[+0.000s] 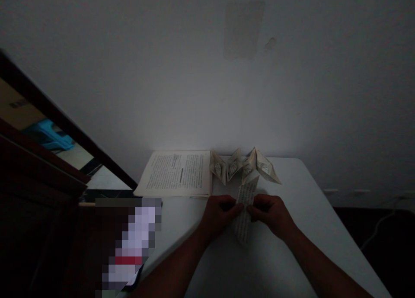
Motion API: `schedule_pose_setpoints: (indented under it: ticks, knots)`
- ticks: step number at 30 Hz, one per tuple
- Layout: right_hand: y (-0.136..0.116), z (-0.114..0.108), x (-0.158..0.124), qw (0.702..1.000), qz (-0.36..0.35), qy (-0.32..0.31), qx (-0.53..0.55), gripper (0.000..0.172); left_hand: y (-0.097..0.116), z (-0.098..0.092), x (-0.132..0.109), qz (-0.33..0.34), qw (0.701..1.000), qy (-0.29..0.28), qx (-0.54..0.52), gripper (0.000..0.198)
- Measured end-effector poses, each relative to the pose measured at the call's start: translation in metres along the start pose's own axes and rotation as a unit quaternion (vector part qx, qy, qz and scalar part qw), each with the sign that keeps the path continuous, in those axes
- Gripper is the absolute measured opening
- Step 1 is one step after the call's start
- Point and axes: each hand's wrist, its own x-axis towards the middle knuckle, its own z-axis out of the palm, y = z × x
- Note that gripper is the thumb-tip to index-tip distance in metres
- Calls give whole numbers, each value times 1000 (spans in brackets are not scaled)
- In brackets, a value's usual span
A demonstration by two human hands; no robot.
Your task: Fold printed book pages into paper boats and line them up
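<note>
A narrow folded sheet of printed paper [245, 198] stands nearly upright between my two hands, above the white table. My left hand [222, 211] pinches its left edge with thumb and fingers. On the opposite side, my right hand [268, 209] pinches the right edge at about the same height. Just behind the sheet are several folded paper boats [234, 165] made of printed pages, lined up in a row. The farthest right of these paper pieces [267, 169] has a long point towards the right.
A stack of loose printed pages [178, 174] lies at the table's back left, against the wall [181, 94]. A pixelated, phone-like object [132, 241] is by the left edge of the white table [292, 254]. A dark-framed mirror [71, 138] leans at the left.
</note>
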Motion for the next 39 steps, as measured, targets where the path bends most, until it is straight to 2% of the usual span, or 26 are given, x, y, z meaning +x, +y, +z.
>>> schedule_pose_setpoints:
  ticks: [8,19,26,31,39]
  knots:
    - [-2,1,0,1000,-11,-19,-12,30,2,0,0,-4,1000,-13,-26,34]
    - [-6,-3,-2,998,-20,-45,-29,26,-1,1,-1,-6,1000,3,-13,32]
    - [-5,-4,-2,997,-29,-49,-47,29,-2,0,-1,-23,999,-6,-37,28]
    - [-2,-5,-1,997,-27,-37,-63,31,-4,-1,-1,-10,999,-10,-46,25]
    - [-3,-4,-3,998,-18,-33,-42,29,-5,-1,-1,-11,997,-22,-68,27]
